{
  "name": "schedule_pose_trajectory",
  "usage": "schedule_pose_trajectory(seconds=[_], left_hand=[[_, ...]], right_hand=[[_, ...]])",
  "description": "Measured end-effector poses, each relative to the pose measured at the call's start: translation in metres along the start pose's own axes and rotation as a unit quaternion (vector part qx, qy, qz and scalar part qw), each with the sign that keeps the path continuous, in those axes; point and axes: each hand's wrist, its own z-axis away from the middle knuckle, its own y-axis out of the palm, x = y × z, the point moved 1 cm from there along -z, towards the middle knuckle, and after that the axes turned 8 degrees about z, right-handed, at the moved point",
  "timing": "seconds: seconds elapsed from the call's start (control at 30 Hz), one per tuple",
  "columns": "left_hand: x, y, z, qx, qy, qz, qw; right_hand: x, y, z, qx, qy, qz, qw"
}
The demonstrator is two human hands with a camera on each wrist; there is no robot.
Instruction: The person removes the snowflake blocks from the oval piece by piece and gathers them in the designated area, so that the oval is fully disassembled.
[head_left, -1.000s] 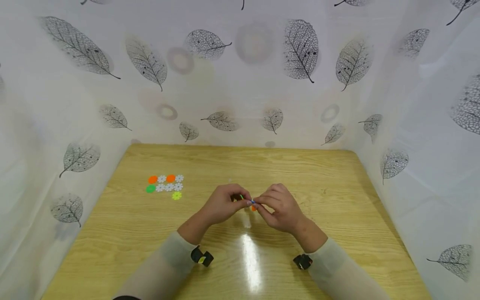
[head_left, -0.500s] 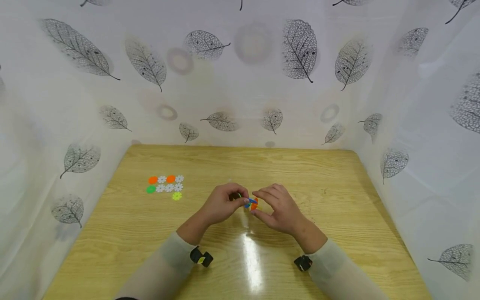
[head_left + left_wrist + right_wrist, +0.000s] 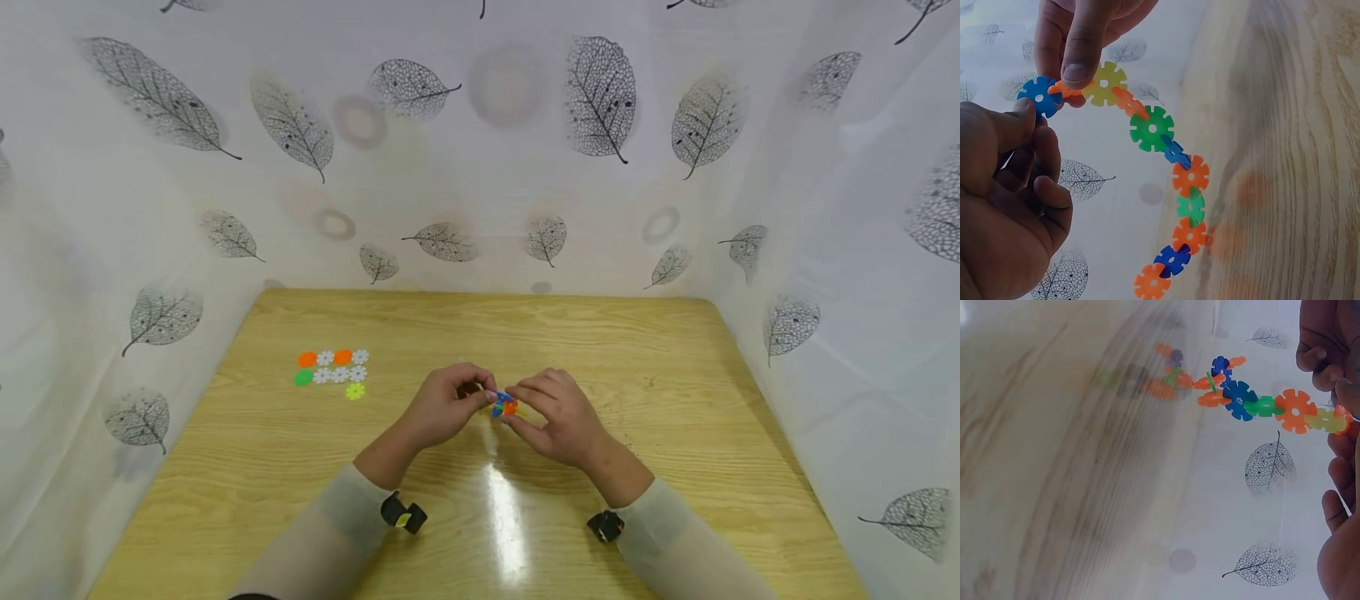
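Note:
My left hand (image 3: 442, 408) pinches a blue notched snowflake disc (image 3: 1039, 98) between thumb and fingers, at the end of a chain. On the orange disc (image 3: 1065, 89) slotted into it, my right hand (image 3: 558, 417) has a pinch grip, seen at the top of the left wrist view. From there the linked discs hang in a curve: a yellow disc (image 3: 1104, 83), a green disc (image 3: 1152, 129), a dark blue disc (image 3: 1172, 260) and several orange ones. In the head view only a small blue and orange part shows between the hands; the fingers hide some.
Loose discs lie in rows at the left of the wooden table (image 3: 645, 350): orange (image 3: 307, 359), white (image 3: 358, 374), green (image 3: 303, 377) and yellow-green (image 3: 355, 391). A white leaf-printed curtain (image 3: 465, 183) stands around the back and sides. The tabletop is glossy.
My fingertips were close together over a blue disc; the right thumb and fingers have since spread slightly apart around an orange disc. More blue and orange shows between the hands. Both forearms stay put.

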Motion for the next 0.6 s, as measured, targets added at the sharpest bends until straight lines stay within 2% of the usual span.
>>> schedule_pose_trajectory(seconds=[0.33, 0.6], left_hand=[[-0.0032, -0.0023, -0.0002, 0.0, 0.014, -0.003, 0.9999], [-0.0008, -0.0018, -0.0006, -0.01, 0.026, 0.011, 0.9995]], right_hand=[[0.0019, -0.001, -0.0035, -0.011, -0.013, 0.002, 0.9999], [0.0033, -0.0022, -0.0065, -0.019, -0.021, -0.017, 0.9995]])
